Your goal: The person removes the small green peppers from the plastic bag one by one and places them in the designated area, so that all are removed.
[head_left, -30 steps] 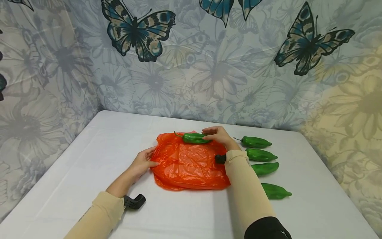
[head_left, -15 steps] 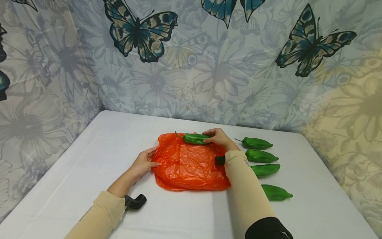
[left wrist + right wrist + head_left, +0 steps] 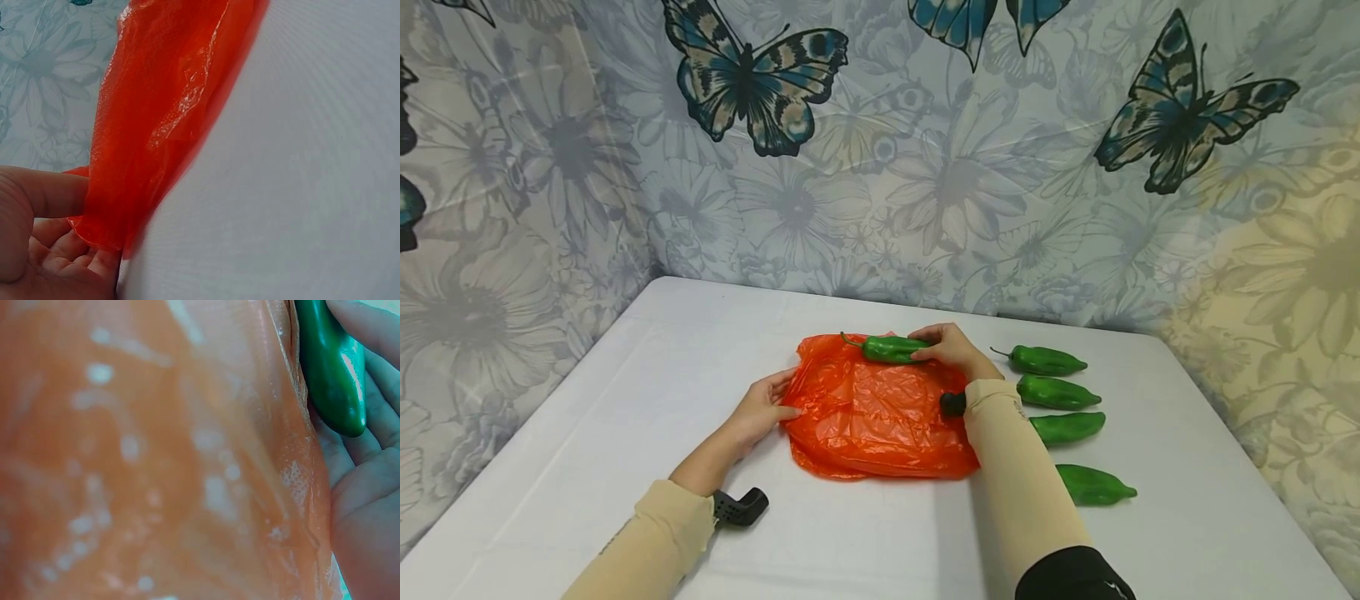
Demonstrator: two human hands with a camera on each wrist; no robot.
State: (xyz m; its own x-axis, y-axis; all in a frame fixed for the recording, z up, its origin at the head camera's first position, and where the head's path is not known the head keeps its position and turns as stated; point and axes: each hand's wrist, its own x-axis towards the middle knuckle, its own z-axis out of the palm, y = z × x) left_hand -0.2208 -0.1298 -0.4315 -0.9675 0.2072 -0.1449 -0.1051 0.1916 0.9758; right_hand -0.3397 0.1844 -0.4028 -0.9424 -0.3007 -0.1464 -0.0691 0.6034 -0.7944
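Observation:
A thin red plastic bag [image 3: 880, 408] lies spread on the white table. My left hand [image 3: 763, 410] pinches its left edge; in the left wrist view the thumb lies on top of the red plastic [image 3: 156, 112] with the fingers beneath. At the bag's far edge my right hand [image 3: 953, 348] holds a green pepper [image 3: 887, 349], its thin stem pointing left. The right wrist view has the pepper's tip [image 3: 340, 400] between thumb and fingers, right beside the bag's plastic [image 3: 187, 456].
Several more green peppers [image 3: 1047, 359] lie in a column to the right of the bag, the nearer ones [image 3: 1093, 485] partly hidden by my right sleeve [image 3: 1026, 467]. Behind the table [image 3: 730, 308] hangs a flowered cloth with butterflies [image 3: 756, 83].
Almost nothing differs. The whole head view has shifted slightly, and my right fingers have settled a little more closely round the pepper.

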